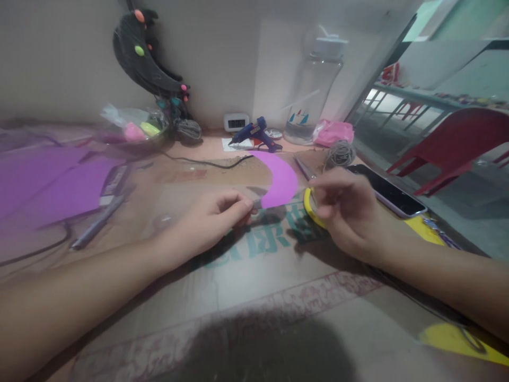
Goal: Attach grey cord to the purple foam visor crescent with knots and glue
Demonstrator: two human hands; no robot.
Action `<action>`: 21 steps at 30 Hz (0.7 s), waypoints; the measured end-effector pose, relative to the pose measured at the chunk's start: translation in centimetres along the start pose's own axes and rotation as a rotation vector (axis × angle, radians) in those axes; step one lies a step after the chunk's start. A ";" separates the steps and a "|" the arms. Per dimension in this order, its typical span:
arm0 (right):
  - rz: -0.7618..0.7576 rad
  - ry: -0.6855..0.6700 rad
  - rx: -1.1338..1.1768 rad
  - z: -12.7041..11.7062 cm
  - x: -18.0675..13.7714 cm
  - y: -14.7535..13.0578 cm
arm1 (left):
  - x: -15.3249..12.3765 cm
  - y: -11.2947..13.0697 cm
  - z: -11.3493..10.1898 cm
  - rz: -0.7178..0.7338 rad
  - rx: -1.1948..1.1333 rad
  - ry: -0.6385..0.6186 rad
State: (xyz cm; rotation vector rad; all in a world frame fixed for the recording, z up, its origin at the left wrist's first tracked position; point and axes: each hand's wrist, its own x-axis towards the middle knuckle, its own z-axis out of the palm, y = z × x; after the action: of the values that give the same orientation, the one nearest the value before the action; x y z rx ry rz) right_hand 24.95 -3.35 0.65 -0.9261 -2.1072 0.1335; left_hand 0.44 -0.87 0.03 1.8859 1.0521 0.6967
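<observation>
With my left hand (220,215) I pinch the lower tip of a flat, bright-purple crescent (284,180) between both hands; my right hand (348,215) curls at yellow-handled metal scissors (308,206), though from afar I cannot tell whether it grips them. Beyond the crescent sits a dark-blue glue gun (254,131).

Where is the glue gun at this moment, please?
In the head view, the glue gun lies near the wall, right of the white display and just beyond the purple crescent.
</observation>
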 end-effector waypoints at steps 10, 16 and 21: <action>-0.225 -0.287 -0.385 1.1 -0.3 -0.4 | 0.0 0.3 0.1 0.012 -0.013 -0.045; -0.234 -0.268 -0.427 0.9 0.0 0.1 | -0.2 0.2 0.1 -0.009 -0.036 -0.092; -0.246 -0.254 -0.438 0.9 0.0 0.4 | -0.1 0.0 0.2 -0.001 -0.046 -0.085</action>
State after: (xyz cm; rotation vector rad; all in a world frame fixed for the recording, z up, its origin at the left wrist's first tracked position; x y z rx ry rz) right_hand 24.47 -2.87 -0.08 -0.9237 -2.5248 -0.3694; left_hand 0.52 -1.03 -0.02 1.8591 0.9757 0.6291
